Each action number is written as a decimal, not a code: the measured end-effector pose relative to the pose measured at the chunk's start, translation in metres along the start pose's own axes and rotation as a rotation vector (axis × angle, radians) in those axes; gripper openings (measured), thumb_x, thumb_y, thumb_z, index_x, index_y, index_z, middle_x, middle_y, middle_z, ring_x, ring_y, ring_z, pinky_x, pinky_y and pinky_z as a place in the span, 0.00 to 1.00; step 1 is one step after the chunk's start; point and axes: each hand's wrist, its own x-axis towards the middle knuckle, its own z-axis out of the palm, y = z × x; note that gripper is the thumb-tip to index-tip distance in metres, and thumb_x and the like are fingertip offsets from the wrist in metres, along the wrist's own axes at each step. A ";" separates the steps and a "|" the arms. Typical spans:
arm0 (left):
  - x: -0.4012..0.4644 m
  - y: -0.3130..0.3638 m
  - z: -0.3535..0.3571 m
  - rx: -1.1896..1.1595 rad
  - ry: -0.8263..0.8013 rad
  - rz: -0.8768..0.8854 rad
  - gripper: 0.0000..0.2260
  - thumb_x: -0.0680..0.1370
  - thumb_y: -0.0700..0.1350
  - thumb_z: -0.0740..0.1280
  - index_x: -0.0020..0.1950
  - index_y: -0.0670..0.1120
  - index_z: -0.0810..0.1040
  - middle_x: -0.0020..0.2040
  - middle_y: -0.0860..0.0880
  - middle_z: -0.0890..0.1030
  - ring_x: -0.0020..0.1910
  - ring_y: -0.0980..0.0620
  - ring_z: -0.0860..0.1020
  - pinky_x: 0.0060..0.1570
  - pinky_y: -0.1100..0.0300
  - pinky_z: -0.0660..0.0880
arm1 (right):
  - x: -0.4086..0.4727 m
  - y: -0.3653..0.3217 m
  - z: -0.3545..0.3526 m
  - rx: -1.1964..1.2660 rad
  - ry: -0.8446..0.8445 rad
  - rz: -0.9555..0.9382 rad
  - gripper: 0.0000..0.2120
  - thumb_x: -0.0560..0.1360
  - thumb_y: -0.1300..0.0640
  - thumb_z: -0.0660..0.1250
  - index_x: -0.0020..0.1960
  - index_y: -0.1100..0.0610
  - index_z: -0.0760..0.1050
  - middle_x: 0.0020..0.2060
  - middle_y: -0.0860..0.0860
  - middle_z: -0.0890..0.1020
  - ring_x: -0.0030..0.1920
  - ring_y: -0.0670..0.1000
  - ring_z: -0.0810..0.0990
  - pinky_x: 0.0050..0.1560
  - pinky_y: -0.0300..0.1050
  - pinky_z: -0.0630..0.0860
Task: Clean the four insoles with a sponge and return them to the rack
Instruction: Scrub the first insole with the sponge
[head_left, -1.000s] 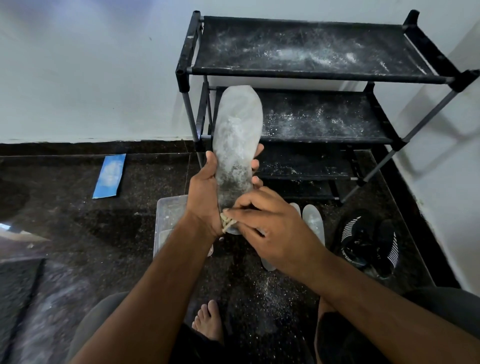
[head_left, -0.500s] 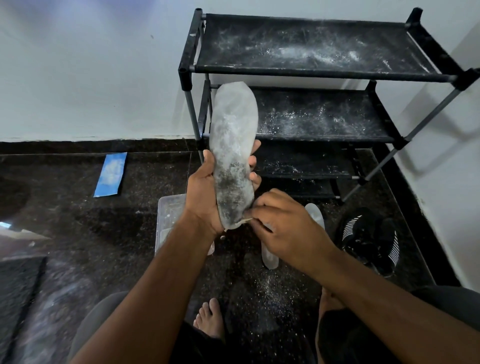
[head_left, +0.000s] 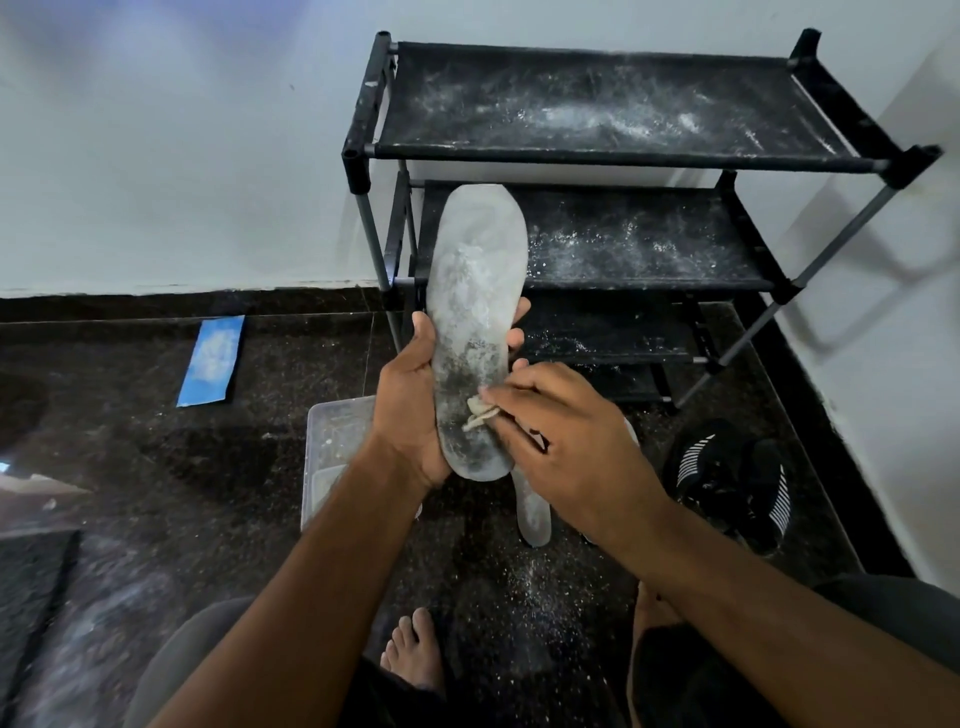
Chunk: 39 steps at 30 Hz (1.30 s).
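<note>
My left hand (head_left: 410, 410) grips a grey, powder-dusted insole (head_left: 475, 291) by its lower half and holds it upright in front of the black shoe rack (head_left: 628, 153). A small beige sponge (head_left: 480, 413) is pinched in my right hand (head_left: 566, 441) and pressed against the insole's heel area. On the floor below my hands lies another insole (head_left: 532, 512), partly hidden by my right wrist. White powder covers the rack's shelves.
A clear plastic tub (head_left: 332, 441) stands on the dark floor behind my left forearm. A black shoe with white stripes (head_left: 732, 478) lies at the right by the wall. A blue card (head_left: 212, 361) lies at the left. My bare foot (head_left: 413, 654) is below.
My right hand with the sponge went off the insole's lower right edge, then came back onto its heel area. The insole stayed upright in my left hand.
</note>
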 end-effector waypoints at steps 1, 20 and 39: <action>0.000 -0.001 0.001 0.007 0.012 -0.002 0.37 0.84 0.68 0.46 0.80 0.40 0.66 0.56 0.45 0.78 0.50 0.47 0.80 0.53 0.53 0.80 | -0.001 0.001 0.001 -0.009 -0.052 0.029 0.08 0.77 0.65 0.68 0.55 0.62 0.82 0.50 0.55 0.80 0.52 0.52 0.77 0.55 0.44 0.74; 0.002 -0.006 0.000 0.047 0.082 0.001 0.37 0.85 0.66 0.46 0.73 0.39 0.76 0.62 0.43 0.77 0.60 0.46 0.76 0.74 0.50 0.63 | 0.004 0.002 -0.006 -0.445 0.018 -0.060 0.11 0.77 0.55 0.69 0.37 0.54 0.81 0.39 0.46 0.73 0.45 0.50 0.72 0.47 0.51 0.65; 0.006 0.004 -0.006 0.000 0.061 0.134 0.37 0.84 0.67 0.48 0.83 0.41 0.59 0.53 0.47 0.82 0.44 0.54 0.76 0.48 0.62 0.78 | -0.002 0.002 0.010 0.083 -0.057 0.321 0.05 0.71 0.55 0.73 0.42 0.57 0.80 0.40 0.45 0.72 0.38 0.44 0.71 0.38 0.37 0.69</action>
